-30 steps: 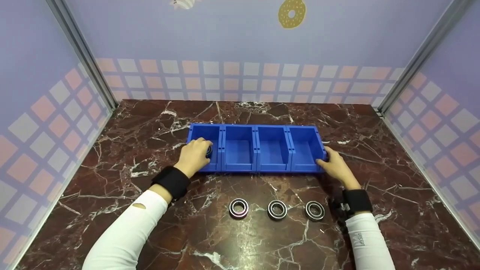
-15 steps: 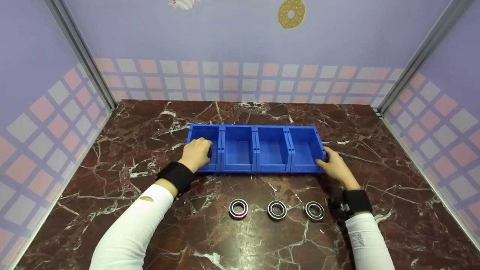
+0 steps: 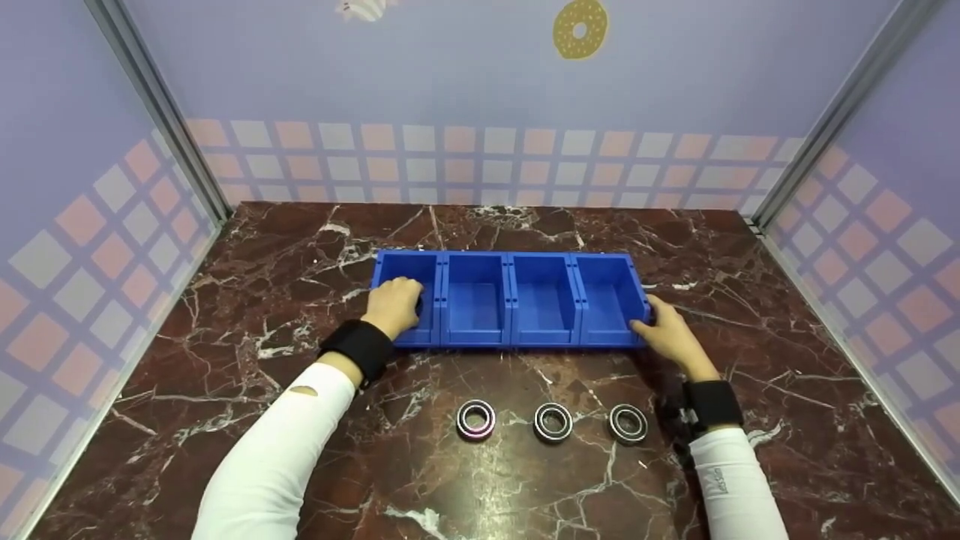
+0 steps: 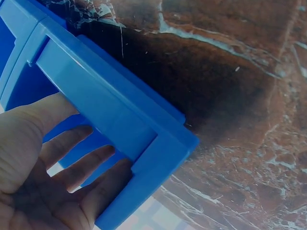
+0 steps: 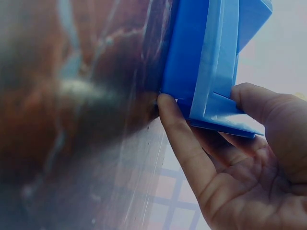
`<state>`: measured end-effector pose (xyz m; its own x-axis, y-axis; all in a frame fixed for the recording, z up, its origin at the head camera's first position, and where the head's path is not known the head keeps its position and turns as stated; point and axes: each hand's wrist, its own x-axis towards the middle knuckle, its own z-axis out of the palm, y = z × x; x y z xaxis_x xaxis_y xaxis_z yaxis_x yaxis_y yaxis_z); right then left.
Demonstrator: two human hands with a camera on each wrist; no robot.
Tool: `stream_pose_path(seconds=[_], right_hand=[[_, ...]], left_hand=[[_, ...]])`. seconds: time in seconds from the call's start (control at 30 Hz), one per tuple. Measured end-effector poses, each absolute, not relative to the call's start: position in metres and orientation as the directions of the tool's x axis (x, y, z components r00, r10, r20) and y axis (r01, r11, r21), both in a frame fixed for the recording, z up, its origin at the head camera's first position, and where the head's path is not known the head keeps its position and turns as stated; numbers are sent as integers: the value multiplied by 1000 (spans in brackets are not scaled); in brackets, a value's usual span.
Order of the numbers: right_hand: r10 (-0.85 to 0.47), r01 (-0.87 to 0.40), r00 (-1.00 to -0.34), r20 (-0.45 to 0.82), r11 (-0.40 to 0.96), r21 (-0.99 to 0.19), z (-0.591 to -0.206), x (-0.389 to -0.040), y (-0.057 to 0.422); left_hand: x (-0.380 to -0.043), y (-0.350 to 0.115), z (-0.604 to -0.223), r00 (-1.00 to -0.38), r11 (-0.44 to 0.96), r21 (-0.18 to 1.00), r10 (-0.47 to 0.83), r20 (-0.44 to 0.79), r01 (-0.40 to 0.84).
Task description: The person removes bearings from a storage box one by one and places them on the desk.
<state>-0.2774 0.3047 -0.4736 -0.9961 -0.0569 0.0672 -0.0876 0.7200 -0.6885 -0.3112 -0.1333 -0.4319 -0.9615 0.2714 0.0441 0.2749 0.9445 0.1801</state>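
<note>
A row of several joined blue storage bins point(image 3: 476, 337) stands on the table. My left hand point(image 3: 394, 306) reaches into the leftmost bin with bent fingers and holds a bearing, of which only a dark sliver point(image 3: 419, 305) shows beside the fingers. In the left wrist view the bin's front wall point(image 4: 96, 96) hides what the fingertips touch. My right hand point(image 3: 670, 335) grips the front corner of the rightmost bin point(image 5: 216, 105), thumb on the inner side and fingers outside. Three ball bearings, a left one point(image 3: 476, 420), a middle one point(image 3: 553, 422) and a right one point(image 3: 628, 424), lie in front.
The dark red marble table point(image 3: 450, 487) extends on all sides of the bins. A tiled-pattern back wall point(image 3: 480, 161) and two side walls enclose it.
The left hand has sunk slightly deeper into the leftmost bin, and the left forearm has shifted right. The bearing, a visible ring earlier, is now mostly hidden. The right hand keeps its hold.
</note>
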Motion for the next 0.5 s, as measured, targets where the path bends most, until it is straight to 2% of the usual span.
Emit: stream_pose_path(seconds=[0.5], right_hand=[[-54, -76, -997, 54, 721, -688, -471, -276, 304]], left_hand=[[-320, -129, -437, -971, 958, 161, 238, 24, 239]])
